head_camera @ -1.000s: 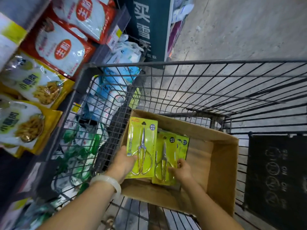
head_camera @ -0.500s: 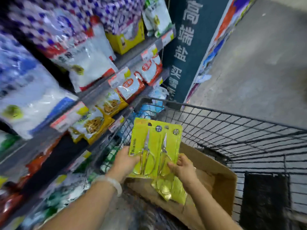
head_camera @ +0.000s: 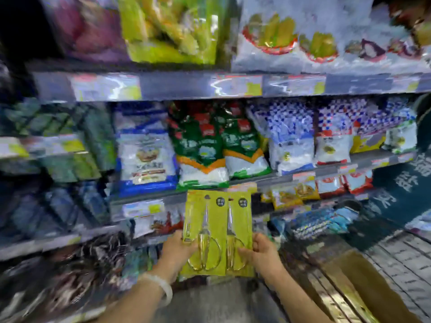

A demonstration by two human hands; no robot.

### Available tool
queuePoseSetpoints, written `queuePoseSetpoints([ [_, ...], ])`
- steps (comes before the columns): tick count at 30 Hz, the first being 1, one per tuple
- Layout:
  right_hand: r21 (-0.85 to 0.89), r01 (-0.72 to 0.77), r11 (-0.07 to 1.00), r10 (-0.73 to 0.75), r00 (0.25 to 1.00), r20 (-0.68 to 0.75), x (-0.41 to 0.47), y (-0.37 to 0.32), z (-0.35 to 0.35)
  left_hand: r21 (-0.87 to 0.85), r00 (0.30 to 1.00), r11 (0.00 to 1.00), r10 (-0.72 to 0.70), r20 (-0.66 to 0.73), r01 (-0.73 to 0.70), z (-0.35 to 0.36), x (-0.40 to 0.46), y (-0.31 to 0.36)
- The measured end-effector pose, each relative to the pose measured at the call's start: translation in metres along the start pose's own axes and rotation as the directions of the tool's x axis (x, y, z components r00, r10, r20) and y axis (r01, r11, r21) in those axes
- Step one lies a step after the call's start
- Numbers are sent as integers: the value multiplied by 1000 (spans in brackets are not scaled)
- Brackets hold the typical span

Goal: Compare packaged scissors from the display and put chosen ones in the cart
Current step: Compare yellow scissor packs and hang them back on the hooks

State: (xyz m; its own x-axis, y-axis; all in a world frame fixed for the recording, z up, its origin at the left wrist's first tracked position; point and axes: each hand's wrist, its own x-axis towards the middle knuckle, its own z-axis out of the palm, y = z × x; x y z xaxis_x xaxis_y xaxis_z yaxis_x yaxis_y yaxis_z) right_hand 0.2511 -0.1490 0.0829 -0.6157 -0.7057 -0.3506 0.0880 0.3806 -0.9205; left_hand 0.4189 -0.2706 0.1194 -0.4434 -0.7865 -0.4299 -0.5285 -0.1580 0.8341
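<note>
Two yellow-green carded packs of gold-handled scissors stand upright side by side in front of the shelves. My left hand point(head_camera: 178, 249) grips the lower left edge of the left scissors pack point(head_camera: 206, 220). My right hand point(head_camera: 261, 252) pinches the lower right edge of the right scissors pack point(head_camera: 240, 217), whose left side is tucked behind the left pack. The wire cart point(head_camera: 396, 259) shows at the lower right with a brown cardboard box point(head_camera: 363, 285) inside it. The frame is blurred.
Store shelves point(head_camera: 177, 87) packed with bagged goods fill the view ahead and to the left, with price tags along their edges. A dark sign with white characters point(head_camera: 405, 183) stands at the right. A white bangle point(head_camera: 161, 290) circles my left wrist.
Both hands lifted the two packs out of the box in the cart and raised them upright before the shelves. My view swung up and left from the cart to the shelving.
</note>
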Motion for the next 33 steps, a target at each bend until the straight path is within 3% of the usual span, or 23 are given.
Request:
queuePoseSetpoints([
  [5, -108, 112, 988, -83, 966, 244, -39, -40, 164, -181, 961, 984, -53, -273, 3, -150, -60, -67],
  [9, -131, 208, 969, -131, 888, 440, -75, -70, 280, -253, 862, 967, -121, -493, -9, -248, -113, -111],
  [13, -125, 277, 953, -144, 774, 617, -112, -94, 369, -365, 749, 931, -239, -618, -4, -315, -157, -154],
  [18, -125, 338, 933, -129, 637, 760, -142, -103, 454, -502, 642, 865, -369, -672, -28, -374, -193, -205],
  [22, -145, 371, 917, -102, 573, 813, -154, -110, 526, -551, 576, 832, -418, -703, -68, -420, -204, -233],
  [33, -184, 413, 892, -72, 530, 845, -148, -152, 728, -583, 528, 810, -467, -709, -66, -605, -170, -287],
])
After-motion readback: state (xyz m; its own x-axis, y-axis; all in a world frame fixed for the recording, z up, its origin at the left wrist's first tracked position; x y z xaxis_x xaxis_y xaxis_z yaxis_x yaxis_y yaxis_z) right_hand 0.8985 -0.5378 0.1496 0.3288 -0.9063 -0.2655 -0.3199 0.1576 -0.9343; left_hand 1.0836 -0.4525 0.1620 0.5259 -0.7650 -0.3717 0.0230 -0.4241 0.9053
